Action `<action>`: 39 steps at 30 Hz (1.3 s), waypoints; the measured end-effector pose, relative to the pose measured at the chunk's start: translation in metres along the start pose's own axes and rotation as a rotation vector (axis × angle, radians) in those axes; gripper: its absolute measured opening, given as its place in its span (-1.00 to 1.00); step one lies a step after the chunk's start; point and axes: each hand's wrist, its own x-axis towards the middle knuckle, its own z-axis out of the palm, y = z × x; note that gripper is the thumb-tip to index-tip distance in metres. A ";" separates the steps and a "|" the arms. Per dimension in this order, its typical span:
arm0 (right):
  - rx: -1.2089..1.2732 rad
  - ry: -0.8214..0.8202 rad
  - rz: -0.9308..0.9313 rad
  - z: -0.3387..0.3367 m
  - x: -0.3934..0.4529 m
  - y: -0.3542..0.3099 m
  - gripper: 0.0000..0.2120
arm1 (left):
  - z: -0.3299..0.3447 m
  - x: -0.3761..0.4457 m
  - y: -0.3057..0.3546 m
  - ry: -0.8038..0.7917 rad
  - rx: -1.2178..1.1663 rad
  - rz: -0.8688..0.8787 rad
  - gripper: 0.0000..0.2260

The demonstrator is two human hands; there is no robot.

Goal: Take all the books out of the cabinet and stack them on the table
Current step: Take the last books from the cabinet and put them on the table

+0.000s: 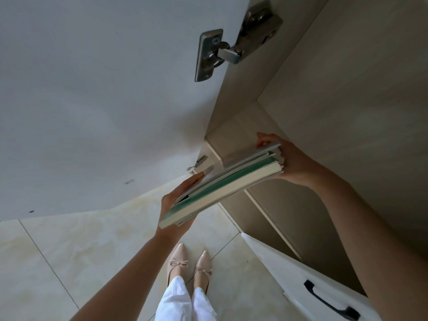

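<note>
A pile of several thin books (pixel 222 184), cream and green at the edges, hangs flat in the air at the mouth of the open cabinet (pixel 347 112). My left hand (pixel 172 200) grips the pile's near left end, fingers over and under it. My right hand (pixel 289 163) holds the far right end, its thumb over the top book and its palm beneath. The pile tilts up toward the right. The table is out of view.
The white cabinet door (pixel 92 100) stands open on the left, with a metal hinge (pixel 222 49) at its top. A lower door with a black handle (pixel 328 302) is open at the bottom right. Beige floor tiles (pixel 69 251) and my shoes (pixel 187 265) lie below.
</note>
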 end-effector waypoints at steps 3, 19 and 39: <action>-0.066 0.084 -0.046 0.007 -0.001 -0.002 -0.34 | -0.006 0.002 -0.006 0.038 -0.105 -0.209 -0.56; 0.457 0.059 0.299 0.047 -0.096 -0.064 -0.79 | -0.045 -0.019 0.126 -0.092 0.039 -0.643 -0.47; 0.600 -0.108 0.200 0.066 -0.253 -0.240 -0.71 | 0.006 -0.248 0.341 0.685 -0.418 -0.556 -0.58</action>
